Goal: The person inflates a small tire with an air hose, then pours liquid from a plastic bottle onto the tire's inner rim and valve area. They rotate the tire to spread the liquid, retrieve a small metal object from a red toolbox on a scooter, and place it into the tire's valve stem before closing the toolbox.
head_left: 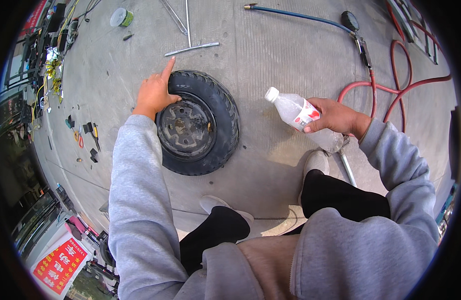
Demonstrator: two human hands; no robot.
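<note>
My left hand point(156, 91) is over the upper left edge of a small black tyre point(228, 125) mounted on a dark, dirty metal rim point(186, 131). Its index finger and thumb are spread apart, the thumb overlapping the sidewall near the rim; whether it presses on the rubber I cannot tell. A brassy valve stem point(209, 126) shows at the rim's right side. In my right hand point(334, 117) is a clear plastic bottle point(287, 108) with a white cap and a red and white label, tilted with its cap toward the upper left. My fingers are wrapped around it.
A T-shaped metal bar point(193, 48) lies beyond the tyre. At the right are a tyre inflator gauge point(349, 20) and red air hose point(402, 92). Hand tools point(88, 131) and a green tub point(122, 18) lie left. A metal rod point(347, 169) is beside my right shoe point(316, 162).
</note>
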